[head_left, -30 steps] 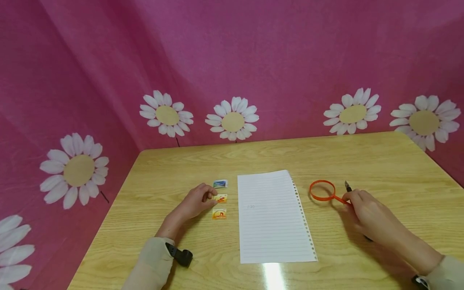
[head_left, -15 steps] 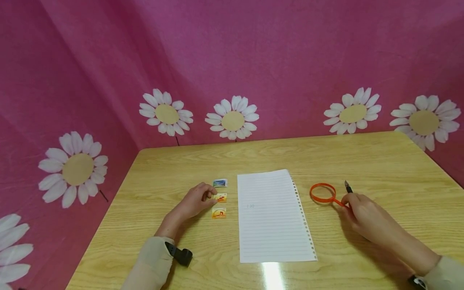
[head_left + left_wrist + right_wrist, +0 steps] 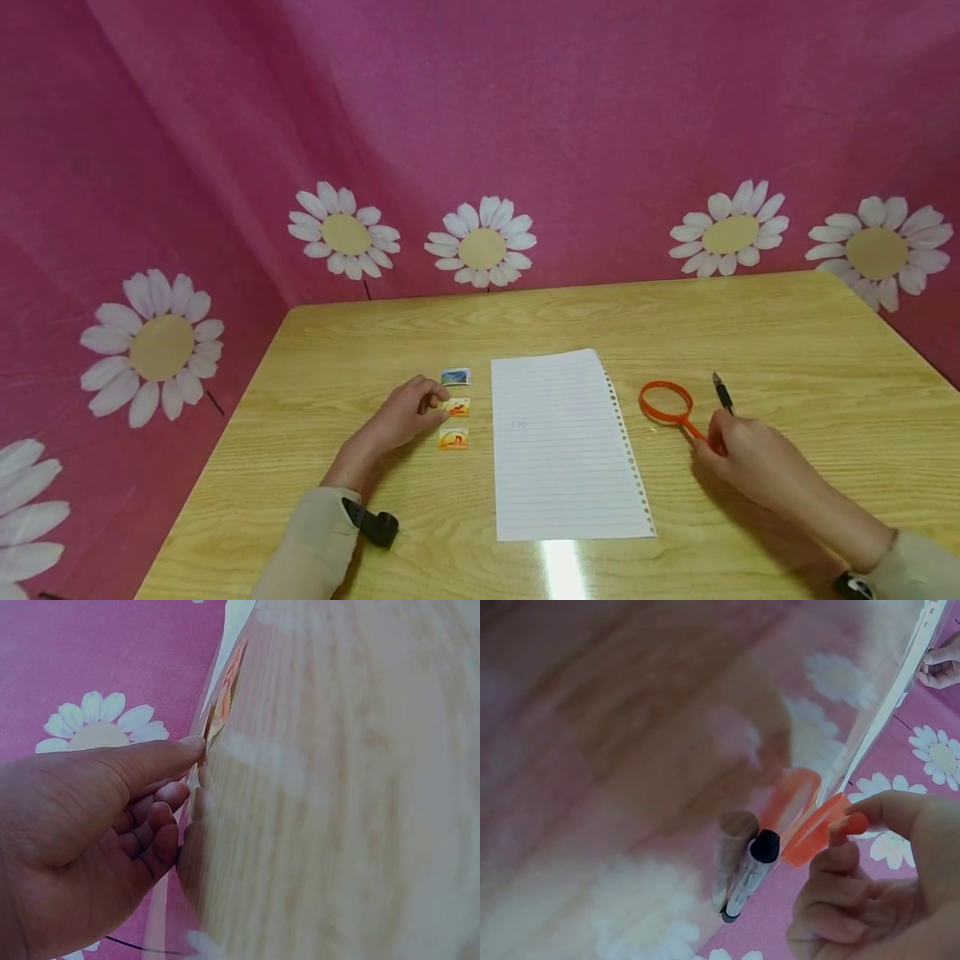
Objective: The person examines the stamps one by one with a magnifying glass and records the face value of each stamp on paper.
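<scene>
My right hand (image 3: 761, 462) pinches the handle of an orange magnifying glass (image 3: 687, 422) between thumb and forefinger. Its round frame is tilted, just above the table. Beyond that hand lies a black-tipped pen (image 3: 722, 390), its rear hidden in the head view; the right wrist view shows the whole pen (image 3: 751, 874) on the tabletop. On the left, three small stamp-like pictures form a column: a blue one (image 3: 455, 377), a yellow-red one (image 3: 458, 407) and a yellow-orange one (image 3: 453, 439). My left hand (image 3: 405, 412) rests with its fingertips at the middle picture's left edge, fingers loosely bent.
A lined sheet (image 3: 570, 475) with punched holes along its right side lies between the hands, with a small faint note at its left. The wooden table (image 3: 570, 312) meets a pink curtain (image 3: 585, 125) printed with daisies. A black wrist strap (image 3: 371, 523) circles the left sleeve.
My right hand has shifted slightly left and nearer, swinging the magnifying glass handle to a steeper angle. More of the pen's front shows. The left hand stays in place.
</scene>
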Demonstrator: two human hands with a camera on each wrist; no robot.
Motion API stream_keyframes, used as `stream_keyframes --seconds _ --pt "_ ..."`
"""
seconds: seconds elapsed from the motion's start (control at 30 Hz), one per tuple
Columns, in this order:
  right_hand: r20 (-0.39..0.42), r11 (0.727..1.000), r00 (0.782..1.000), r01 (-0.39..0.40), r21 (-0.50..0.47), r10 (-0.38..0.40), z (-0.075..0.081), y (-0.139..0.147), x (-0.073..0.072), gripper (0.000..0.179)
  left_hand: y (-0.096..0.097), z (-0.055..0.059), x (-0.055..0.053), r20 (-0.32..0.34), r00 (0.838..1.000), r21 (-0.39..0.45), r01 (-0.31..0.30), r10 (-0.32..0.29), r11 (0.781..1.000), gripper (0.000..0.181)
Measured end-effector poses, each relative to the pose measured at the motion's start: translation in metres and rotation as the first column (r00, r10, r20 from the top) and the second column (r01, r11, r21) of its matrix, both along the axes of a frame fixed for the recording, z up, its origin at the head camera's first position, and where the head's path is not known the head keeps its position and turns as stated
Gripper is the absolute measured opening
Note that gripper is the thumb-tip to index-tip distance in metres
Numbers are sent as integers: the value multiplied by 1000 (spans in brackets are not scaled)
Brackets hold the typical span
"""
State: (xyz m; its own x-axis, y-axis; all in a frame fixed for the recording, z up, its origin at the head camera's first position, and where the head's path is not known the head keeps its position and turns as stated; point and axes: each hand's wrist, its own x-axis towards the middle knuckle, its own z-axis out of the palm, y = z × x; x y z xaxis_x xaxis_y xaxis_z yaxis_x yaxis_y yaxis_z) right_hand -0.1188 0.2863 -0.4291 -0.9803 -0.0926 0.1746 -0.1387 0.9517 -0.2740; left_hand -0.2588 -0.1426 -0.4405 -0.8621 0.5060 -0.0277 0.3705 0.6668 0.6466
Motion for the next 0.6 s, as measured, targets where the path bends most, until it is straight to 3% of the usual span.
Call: stream_keyframes --seconds 0.23,0.6 --pt "58 997 998 -19 77 14 -3 -5 0 27 0 0 -1 5 1000 -2 0 0 1000 18" --pt "89 990 994 -77 118 67 -11 -7 0 34 0 1 0 -5 1000 1 15 -15 1000 17"
